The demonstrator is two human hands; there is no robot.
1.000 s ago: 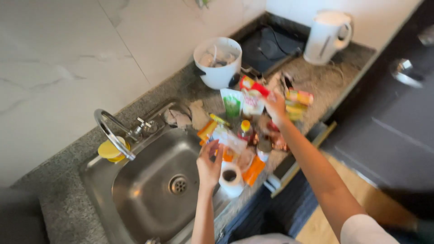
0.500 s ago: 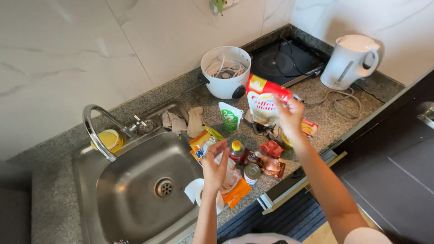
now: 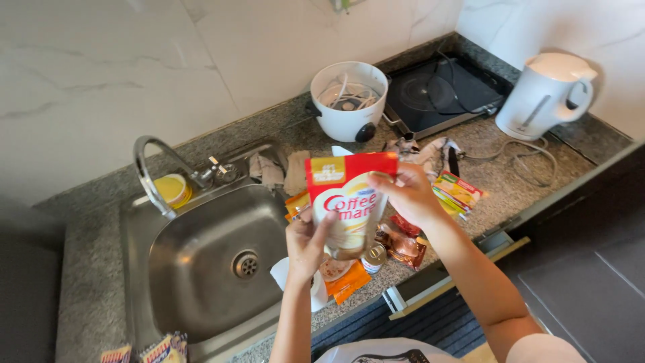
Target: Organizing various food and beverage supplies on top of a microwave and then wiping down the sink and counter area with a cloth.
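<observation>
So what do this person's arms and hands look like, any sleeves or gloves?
Both arms are bare up to the frame's lower edge, with no gloves. No rings, watch or bracelets show on the left hand or right hand. A light sleeve edge shows at the right shoulder.

Red-and-cream stand-up pouch (image 3: pixel 348 202), upright, above counter edge

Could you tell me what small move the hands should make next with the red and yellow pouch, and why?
Probably open the top of the red and yellow pouch. Both hands grip it upright above the counter: the left hand at its lower edge, the right hand at its upper side. Its top edge looks closed, and a white cup sits just below.
</observation>
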